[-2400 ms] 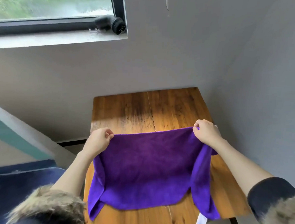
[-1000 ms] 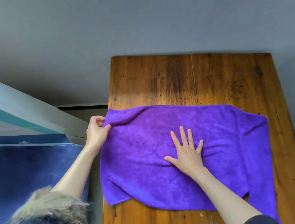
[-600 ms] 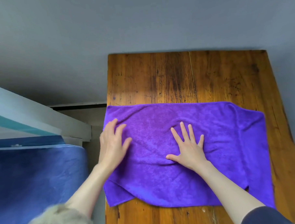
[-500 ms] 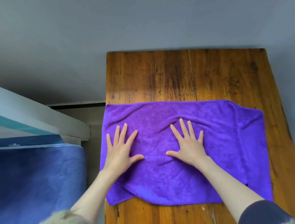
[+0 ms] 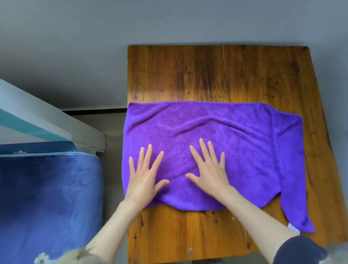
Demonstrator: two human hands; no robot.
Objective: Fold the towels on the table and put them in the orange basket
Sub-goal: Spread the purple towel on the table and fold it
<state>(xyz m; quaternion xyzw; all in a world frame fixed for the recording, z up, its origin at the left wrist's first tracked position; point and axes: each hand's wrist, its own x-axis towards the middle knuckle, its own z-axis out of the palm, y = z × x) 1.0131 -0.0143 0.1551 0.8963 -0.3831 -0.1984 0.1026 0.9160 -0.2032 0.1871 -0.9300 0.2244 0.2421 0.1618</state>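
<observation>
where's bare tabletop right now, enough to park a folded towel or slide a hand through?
Largest bare patch: the far part of the wooden table, between the purple towel's far edge and the wall. A second strip lies along the near edge, partly crossed by both forearms. A narrow margin runs beside the towel's right side. The middle is crowded: left hand and right hand press flat there.

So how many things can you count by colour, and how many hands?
Purple: 1, the purple fleece towel
Brown: 1, the brown wooden table
Blue: 1, the blue padded cushion
Hands: 2, the left hand and the right hand, both flat on the towel
Total: 5
</observation>
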